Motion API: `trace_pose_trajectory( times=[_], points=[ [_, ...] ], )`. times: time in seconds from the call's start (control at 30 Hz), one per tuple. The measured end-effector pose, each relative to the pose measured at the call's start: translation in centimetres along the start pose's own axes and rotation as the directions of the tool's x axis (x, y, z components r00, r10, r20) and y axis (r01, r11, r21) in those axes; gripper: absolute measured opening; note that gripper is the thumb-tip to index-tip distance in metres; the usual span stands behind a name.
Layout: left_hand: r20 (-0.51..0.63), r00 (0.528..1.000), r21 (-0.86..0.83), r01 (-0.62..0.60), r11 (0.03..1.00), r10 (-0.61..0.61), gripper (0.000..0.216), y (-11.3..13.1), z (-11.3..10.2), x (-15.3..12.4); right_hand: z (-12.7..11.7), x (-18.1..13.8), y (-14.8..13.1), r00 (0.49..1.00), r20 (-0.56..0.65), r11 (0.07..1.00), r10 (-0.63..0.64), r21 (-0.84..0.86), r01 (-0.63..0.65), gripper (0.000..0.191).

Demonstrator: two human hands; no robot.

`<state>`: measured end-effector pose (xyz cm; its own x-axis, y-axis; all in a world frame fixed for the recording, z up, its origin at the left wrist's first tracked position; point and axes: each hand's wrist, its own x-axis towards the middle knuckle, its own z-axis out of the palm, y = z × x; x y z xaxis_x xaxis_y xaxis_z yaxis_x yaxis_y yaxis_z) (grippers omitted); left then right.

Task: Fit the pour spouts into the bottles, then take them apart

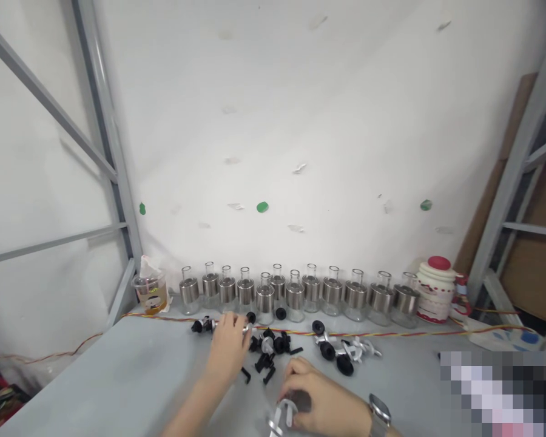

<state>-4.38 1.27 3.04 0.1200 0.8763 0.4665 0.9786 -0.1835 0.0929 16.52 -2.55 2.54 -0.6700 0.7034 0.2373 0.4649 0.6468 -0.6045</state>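
My left hand is bent down over the table with its fingers curled. A silvery bit and a black round cap show at its fingertips; what it grips is mostly hidden. Beside it lies a black and silver stopper-like piece. Nearer the front edge, my right hand is closed on a silvery pronged piece with a dark round part against the palm. Between the hands is a pile of black plastic parts. To the right, white pronged parts lie with black round caps.
Glass bottles with metal collars line the wall. A plastic cup of amber liquid stands left; a white jar with a red lid stands right. A twisted red and yellow wire crosses the table. Metal posts flank it.
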Motion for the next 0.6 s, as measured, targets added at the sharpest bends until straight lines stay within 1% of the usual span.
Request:
trace_pose_trajectory(
  times=[0.07,0.1,0.13,0.2,0.3,0.37,0.47,0.53,0.6],
  points=[
    [0.081,0.989,-0.125,-0.111,0.986,0.121,0.026,0.6,0.6,-0.2,0.2,0.3,0.4,0.998,0.031,0.998,0.058,0.011,-0.059,0.024],
    [0.108,0.983,-0.152,-0.130,0.980,0.147,0.028,0.8,1.0,-0.3,0.3,0.4,0.6,0.996,0.025,0.996,0.089,0.019,-0.089,0.024],
    [0.129,0.981,-0.155,-0.127,0.980,0.147,0.030,0.9,1.4,-0.4,0.3,0.6,0.8,0.993,0.005,0.993,0.118,0.025,-0.118,0.023],
    [0.160,0.982,-0.115,-0.079,0.990,0.096,0.029,1.0,2.2,-0.5,0.4,0.8,1.1,0.982,-0.080,0.985,0.171,0.042,-0.168,0.020],
    [0.195,0.981,-0.042,-0.004,0.999,0.012,0.026,0.5,3.1,-0.3,0.4,0.9,1.6,0.946,-0.204,0.966,0.252,0.109,-0.234,0.016],
    [0.210,0.977,-0.021,0.029,0.999,-0.024,0.026,0.1,3.4,-0.1,0.4,1.0,1.9,0.924,-0.251,0.953,0.290,0.163,-0.255,0.014],
    [0.215,0.973,-0.043,0.096,0.994,-0.085,0.024,-0.3,3.3,0.2,0.7,1.2,2.5,0.910,-0.269,0.933,0.317,0.260,-0.248,0.015],
    [0.169,0.980,-0.153,0.131,0.980,-0.104,0.024,-0.3,3.0,0.3,0.9,1.5,2.9,0.905,-0.259,0.900,0.337,0.371,-0.229,0.018],
    [0.087,0.994,-0.368,0.099,0.925,-0.071,0.025,-0.1,2.5,0.4,1.0,1.8,3.2,0.896,-0.247,0.850,0.369,0.480,-0.218,0.024]
  ],
)
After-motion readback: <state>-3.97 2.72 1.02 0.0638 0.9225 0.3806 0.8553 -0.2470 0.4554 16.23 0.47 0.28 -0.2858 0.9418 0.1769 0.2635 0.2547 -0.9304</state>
